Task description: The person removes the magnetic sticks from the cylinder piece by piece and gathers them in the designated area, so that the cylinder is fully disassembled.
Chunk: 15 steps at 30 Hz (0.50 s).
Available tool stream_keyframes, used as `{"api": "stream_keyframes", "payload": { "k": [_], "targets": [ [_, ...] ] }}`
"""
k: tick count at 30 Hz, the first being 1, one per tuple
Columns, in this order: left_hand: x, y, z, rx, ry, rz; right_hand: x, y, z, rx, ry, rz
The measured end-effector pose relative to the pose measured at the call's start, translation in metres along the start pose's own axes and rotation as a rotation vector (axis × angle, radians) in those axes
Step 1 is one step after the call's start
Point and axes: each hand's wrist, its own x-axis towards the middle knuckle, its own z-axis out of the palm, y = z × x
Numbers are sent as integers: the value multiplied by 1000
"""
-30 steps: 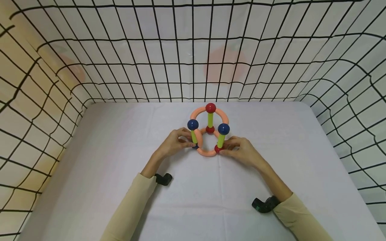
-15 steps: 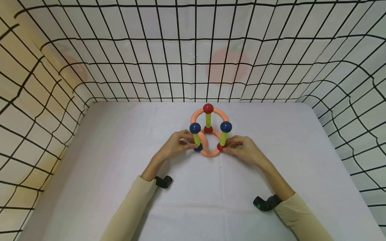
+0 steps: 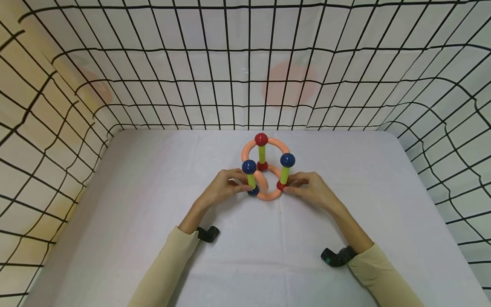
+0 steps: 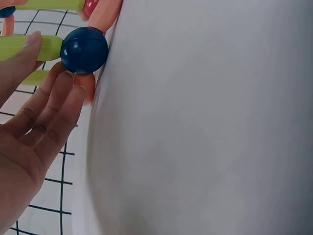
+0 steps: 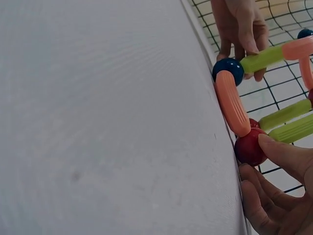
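Note:
A ball-and-stick toy frame stands on the table, with three yellow-green rods upright between balls and curved orange rods linking them. My left hand (image 3: pixel 226 186) holds the left upright low down: in the left wrist view its thumb lies on the green rod (image 4: pixel 50 48), its fingers beside the lower blue ball (image 4: pixel 84 50). My right hand (image 3: pixel 310 188) pinches the right upright's foot, thumb on the lower red ball (image 5: pixel 251 147). Blue balls top the left and right uprights; a red ball (image 3: pixel 261 139) tops the back one. One curved orange rod (image 3: pixel 261 181) slants down inside the frame beside the left upright.
A white cloth covers the table (image 3: pixel 245 256). Black wire mesh (image 3: pixel 245 81) walls the back and both sides, close behind the toy. A dark wrist camera (image 3: pixel 208 234) is on the left wrist, another camera (image 3: pixel 337 256) on the right.
The left upright has shifted right and slightly nearer with my left hand. The back upright's red balls have moved left. The slanting orange rod has swung right. My right hand keeps its hold.

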Motion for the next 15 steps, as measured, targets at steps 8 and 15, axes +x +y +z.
{"api": "stream_keyframes", "payload": {
  "k": [8, 15],
  "targets": [
    [-6, 3, 5, -27, -22, -3, 5, 1, -3, 9, -13, 27],
    [-7, 7, 9, -9, -33, -6, 8, 4, -5, 36, -26, 44]
  ]
}}
